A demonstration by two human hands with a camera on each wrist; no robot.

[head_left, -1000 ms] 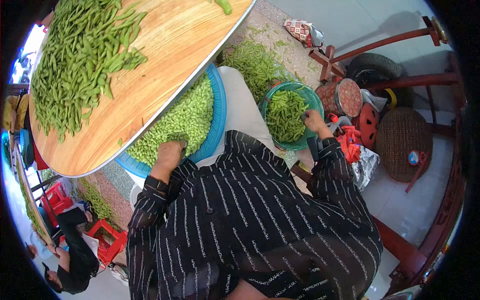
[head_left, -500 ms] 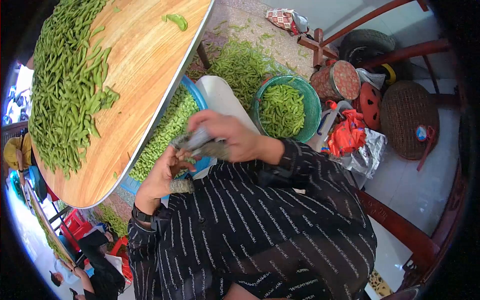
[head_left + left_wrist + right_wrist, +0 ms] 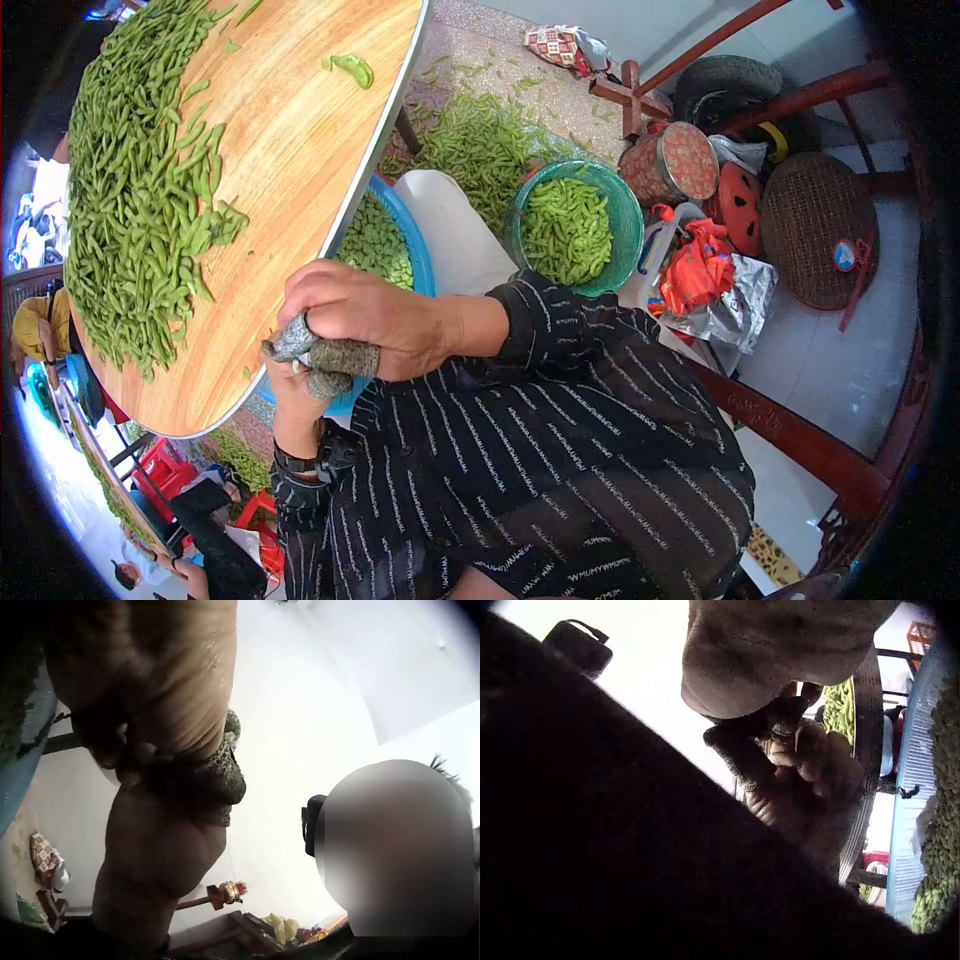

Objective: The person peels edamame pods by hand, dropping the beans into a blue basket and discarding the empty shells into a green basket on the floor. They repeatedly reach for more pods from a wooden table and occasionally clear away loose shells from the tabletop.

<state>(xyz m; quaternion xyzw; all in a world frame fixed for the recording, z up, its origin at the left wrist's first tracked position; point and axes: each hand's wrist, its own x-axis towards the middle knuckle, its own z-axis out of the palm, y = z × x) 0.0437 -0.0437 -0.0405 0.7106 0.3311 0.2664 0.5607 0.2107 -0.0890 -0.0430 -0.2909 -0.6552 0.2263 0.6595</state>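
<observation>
Pods [image 3: 140, 200] lay on the wooden tabletop [image 3: 310, 100]. The right hand [image 3: 365, 315] met the left hand [image 3: 296, 402]; whether either gripped anything, I couldn't tell. Working over the blue basin [image 3: 419, 260] seemed wisest.

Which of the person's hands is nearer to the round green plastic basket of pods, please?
Right. In the head view, the right hand is left of and lower than the basket; the left hand is farther off on that side, partly hidden by the right.

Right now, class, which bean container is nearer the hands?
The blue basin of shelled beans, partly behind the right hand; the green basket of pods stands farther off, beyond the leg.
</observation>
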